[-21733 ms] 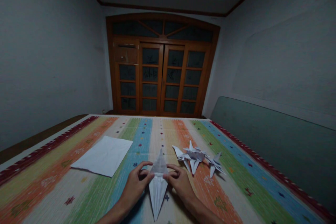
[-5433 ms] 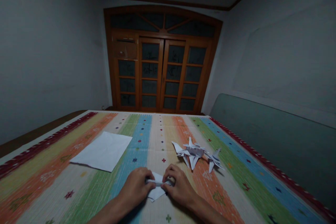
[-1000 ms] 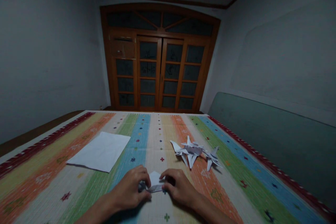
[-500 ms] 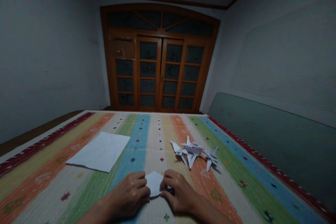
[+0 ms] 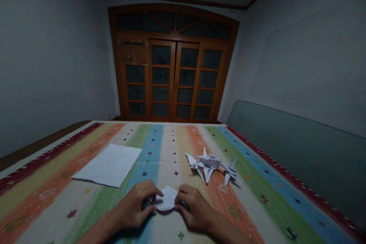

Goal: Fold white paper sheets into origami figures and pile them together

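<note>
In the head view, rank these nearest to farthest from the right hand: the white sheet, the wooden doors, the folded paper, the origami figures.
From the right hand:
1. Folded paper: in its grip, front centre.
2. Origami figures: just ahead, right of centre.
3. White sheet: across to the left.
4. Wooden doors: far end of the room.

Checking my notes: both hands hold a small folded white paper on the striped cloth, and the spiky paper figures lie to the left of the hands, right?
Not quite. The head view shows the spiky paper figures to the right of the hands. The rest stands: the left hand and right hand hold the small folded white paper on the striped cloth.
</note>
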A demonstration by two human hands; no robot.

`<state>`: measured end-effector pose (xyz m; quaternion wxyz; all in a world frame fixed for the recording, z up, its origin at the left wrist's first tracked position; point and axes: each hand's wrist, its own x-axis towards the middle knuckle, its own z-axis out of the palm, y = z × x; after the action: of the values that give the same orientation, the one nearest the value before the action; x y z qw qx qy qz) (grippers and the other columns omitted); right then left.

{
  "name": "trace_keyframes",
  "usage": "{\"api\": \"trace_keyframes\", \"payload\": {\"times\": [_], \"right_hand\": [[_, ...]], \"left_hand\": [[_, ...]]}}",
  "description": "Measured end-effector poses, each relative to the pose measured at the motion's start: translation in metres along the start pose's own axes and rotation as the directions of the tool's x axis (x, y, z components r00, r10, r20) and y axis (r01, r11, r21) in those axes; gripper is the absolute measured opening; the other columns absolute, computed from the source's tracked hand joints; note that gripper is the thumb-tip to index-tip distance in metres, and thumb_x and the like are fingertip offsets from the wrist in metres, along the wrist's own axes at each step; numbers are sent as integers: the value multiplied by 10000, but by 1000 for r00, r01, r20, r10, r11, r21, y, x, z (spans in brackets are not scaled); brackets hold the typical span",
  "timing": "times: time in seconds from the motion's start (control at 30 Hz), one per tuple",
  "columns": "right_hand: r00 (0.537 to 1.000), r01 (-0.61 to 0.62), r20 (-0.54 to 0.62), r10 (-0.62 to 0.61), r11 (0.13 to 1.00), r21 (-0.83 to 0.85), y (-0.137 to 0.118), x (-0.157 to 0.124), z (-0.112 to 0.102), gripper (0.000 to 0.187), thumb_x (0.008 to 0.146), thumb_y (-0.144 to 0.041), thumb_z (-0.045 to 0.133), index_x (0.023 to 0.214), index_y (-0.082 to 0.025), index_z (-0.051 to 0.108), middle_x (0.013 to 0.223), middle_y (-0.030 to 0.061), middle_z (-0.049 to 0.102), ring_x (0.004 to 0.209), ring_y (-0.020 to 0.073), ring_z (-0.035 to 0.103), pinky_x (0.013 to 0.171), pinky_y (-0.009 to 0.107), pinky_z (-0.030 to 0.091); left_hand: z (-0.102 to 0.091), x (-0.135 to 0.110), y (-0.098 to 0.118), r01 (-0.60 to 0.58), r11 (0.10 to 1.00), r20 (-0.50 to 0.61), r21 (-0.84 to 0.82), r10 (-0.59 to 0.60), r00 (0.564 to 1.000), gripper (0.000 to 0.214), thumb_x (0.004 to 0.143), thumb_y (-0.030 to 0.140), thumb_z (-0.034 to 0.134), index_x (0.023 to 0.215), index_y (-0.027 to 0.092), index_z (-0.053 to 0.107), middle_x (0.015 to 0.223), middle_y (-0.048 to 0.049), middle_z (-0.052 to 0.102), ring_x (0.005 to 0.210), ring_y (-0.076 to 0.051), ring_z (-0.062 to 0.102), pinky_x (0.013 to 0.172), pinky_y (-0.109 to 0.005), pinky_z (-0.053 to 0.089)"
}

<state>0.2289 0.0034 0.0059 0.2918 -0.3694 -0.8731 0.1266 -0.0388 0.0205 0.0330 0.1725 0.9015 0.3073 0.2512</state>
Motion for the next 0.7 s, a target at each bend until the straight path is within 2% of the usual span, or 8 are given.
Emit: {"api": "trace_keyframes", "payload": {"times": [0.13, 0.27, 0.4, 0.53, 0.7], "right_hand": [[1000, 0, 18, 0, 1000, 3, -1, 1, -3, 88, 811, -109, 684, 856, -184, 669, 884, 70, 676, 834, 224, 636, 698, 294, 416], [1000, -16, 26, 16, 1000, 0, -1, 2, -3, 84, 816, -115, 677, 856, -189, 671, 887, 65, 668, 846, 225, 634, 710, 299, 419], [999, -31, 32, 31, 1000, 5, 0, 2, -2, 86, 814, -124, 679, 867, -191, 678, 896, 66, 670, 849, 227, 634, 712, 301, 421], [998, -50, 30, 50, 999, 3, 0, 1, -2, 97, 812, -122, 686, 883, -189, 688, 910, 72, 678, 854, 229, 639, 717, 299, 423], [997, -70, 17, 69, 997, 39, -1, 3, -3, 91, 841, -116, 661, 892, -185, 694, 904, 77, 682, 841, 222, 638, 727, 293, 430]], "left_hand": [[3, -9, -15, 94, 991, -52, -100, -99, 994, 395, 847, 184, 660, 1237, 236, 629, 1025, -58, 699, 909, -242, 635, 854, -385, 481], [3, -11, -21, 144, 981, -92, -129, -157, 983, 394, 858, 193, 628, 1250, 227, 618, 1019, -59, 718, 921, -245, 650, 880, -394, 486], [-1, -7, -20, 179, 975, -108, -131, -193, 975, 313, 859, 202, 639, 1171, 217, 664, 968, -55, 726, 897, -245, 658, 868, -385, 479], [-4, -3, -19, 203, 969, -90, -143, -217, 972, 165, 839, 209, 676, 995, 193, 726, 905, -59, 718, 876, -247, 650, 834, -357, 463], [-5, 1, -20, 280, 924, -44, -261, -301, 952, 84, 789, 249, 726, 840, 182, 736, 830, -31, 701, 832, -226, 624, 794, -321, 441]]}}
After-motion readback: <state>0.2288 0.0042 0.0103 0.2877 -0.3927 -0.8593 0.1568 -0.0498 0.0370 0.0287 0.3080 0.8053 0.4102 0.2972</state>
